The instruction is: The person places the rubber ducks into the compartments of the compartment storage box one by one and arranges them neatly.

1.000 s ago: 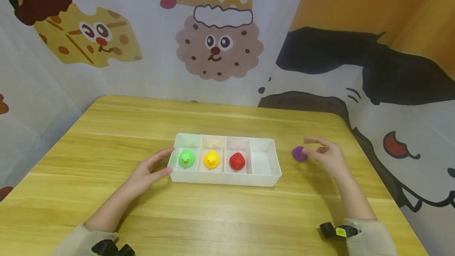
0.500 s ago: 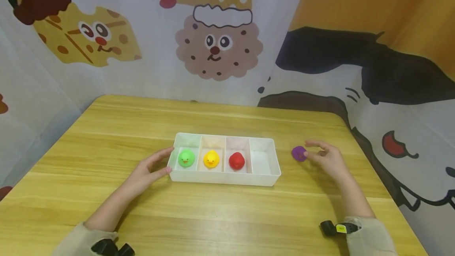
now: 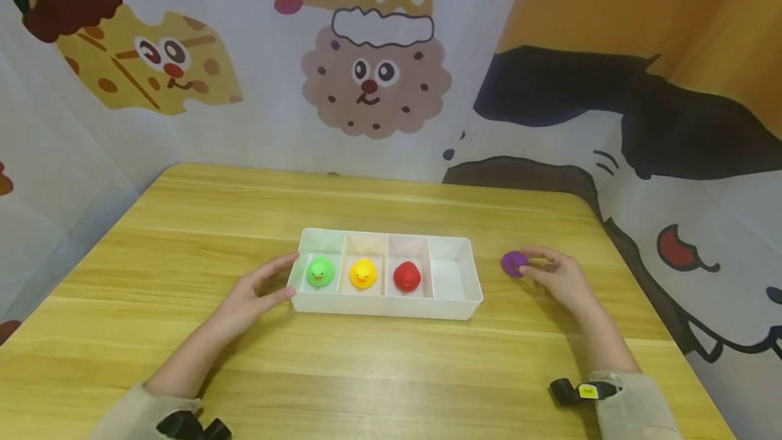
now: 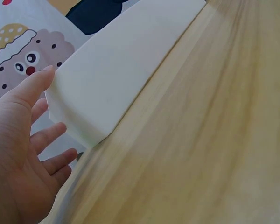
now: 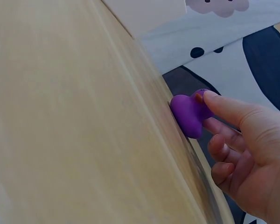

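Note:
My right hand [image 3: 561, 278] pinches a purple rubber duck [image 3: 512, 263] on the table to the right of a white divided box [image 3: 379, 306]. In the right wrist view, the thumb lies on the head of the duck [image 5: 189, 115], and the other fingers are partly hidden behind it. My left hand [image 3: 247, 301] touches the left end of the box, fingers spread and relaxed, thumb by the front corner. From left to right, the box's compartments hold a green duck [image 3: 320, 271], a yellow duck [image 3: 363, 273] and a red duck [image 3: 406, 277]; the rightmost compartment holds nothing.
The wooden table [image 3: 379, 372] carries the box and the purple duck. Behind it hangs a curtain [image 3: 256, 141] printed with cartoon figures. A black wrist camera [image 3: 565, 392] is strapped at the right sleeve, another [image 3: 183, 425] at the left.
The right hand's index finger has come down and its fingers have closed around the purple duck, which has turned slightly in place. The left hand and the box have stayed still.

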Tool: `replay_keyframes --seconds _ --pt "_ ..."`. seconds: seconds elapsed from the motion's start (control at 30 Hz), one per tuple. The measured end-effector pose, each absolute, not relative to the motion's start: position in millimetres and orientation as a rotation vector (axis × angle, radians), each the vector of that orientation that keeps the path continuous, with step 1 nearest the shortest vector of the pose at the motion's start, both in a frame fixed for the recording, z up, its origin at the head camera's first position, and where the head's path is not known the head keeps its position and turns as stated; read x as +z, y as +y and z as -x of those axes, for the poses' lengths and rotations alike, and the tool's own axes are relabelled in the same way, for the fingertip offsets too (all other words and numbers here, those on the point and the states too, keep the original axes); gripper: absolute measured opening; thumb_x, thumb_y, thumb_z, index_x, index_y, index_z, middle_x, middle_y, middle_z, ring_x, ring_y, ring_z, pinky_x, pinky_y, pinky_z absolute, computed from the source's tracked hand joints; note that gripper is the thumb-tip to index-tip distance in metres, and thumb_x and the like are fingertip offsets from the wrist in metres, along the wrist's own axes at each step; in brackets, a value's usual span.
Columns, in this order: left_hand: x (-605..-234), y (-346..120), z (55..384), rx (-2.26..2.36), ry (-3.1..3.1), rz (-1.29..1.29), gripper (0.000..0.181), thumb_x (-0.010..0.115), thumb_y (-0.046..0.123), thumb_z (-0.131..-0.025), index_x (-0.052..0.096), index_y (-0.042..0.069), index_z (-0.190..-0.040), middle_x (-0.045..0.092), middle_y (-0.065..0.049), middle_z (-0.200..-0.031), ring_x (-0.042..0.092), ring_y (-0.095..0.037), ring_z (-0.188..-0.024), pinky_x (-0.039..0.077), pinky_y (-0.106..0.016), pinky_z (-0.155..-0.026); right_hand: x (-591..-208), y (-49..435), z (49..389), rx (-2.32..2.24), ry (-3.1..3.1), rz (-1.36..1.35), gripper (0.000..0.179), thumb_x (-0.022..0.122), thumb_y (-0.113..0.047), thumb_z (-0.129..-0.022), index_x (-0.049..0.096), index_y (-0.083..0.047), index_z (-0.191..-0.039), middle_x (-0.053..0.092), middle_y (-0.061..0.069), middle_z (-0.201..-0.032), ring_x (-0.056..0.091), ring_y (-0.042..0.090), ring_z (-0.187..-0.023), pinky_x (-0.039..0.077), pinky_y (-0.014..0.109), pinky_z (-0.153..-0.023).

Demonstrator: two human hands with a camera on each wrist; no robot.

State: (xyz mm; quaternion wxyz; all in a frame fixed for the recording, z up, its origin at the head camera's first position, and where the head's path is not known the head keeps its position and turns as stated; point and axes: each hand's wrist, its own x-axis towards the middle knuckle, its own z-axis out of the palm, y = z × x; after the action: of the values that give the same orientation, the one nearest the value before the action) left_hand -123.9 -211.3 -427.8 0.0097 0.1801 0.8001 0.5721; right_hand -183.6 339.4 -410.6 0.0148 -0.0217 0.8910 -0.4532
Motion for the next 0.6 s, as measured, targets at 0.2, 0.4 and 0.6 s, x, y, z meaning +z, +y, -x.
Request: replay_keyframes --seconds 0.2,0.4,0.6 --pt "-428.5 -211.6 124.5 1.788 2.5 -0.569 0.056 0.063 0.012 -0.094 0.042 0.011 -0.145 0.044 -0.017 -0.143 0.044 -0.037 -0.124 0.033 -0.062 -0.098 -412.7 339.8 185.2 -1.479 2.734 0.074 0.051 0.072 -0.03 -0.087 0.058 -0.005 -0.129 0.064 0.01 -0.086 0.051 0.014 -0.059 0.044 0.027 -0.048" --pt "-429.1 -211.7 124.6 1.786 2.504 -0.569 0.055 0.063 0.013 -0.094 0.042 0.011 -0.145 0.044 -0.017 -0.143 0.044 -0.037 -0.123 0.033 -0.061 -0.098 -413.7 338.8 186.3 -1.513 2.716 0.076 0.049 0.073 -0.028 -0.087 0.059 -0.004 -0.127 0.06 0.011 -0.068 0.048 0.013 -0.054 0.042 0.027 -0.046" --pt "-429.8 -212.0 124.8 1.775 2.52 -0.572 0.055 0.063 0.014 -0.094 0.042 0.011 -0.145 0.045 -0.017 -0.142 0.045 -0.036 -0.122 0.034 -0.061 -0.097 -415.1 337.7 186.3 -1.509 2.755 0.095 0.045 0.073 -0.029 -0.087 0.061 -0.003 -0.122 0.061 0.01 -0.068 0.049 0.012 -0.054 0.041 0.026 -0.045"
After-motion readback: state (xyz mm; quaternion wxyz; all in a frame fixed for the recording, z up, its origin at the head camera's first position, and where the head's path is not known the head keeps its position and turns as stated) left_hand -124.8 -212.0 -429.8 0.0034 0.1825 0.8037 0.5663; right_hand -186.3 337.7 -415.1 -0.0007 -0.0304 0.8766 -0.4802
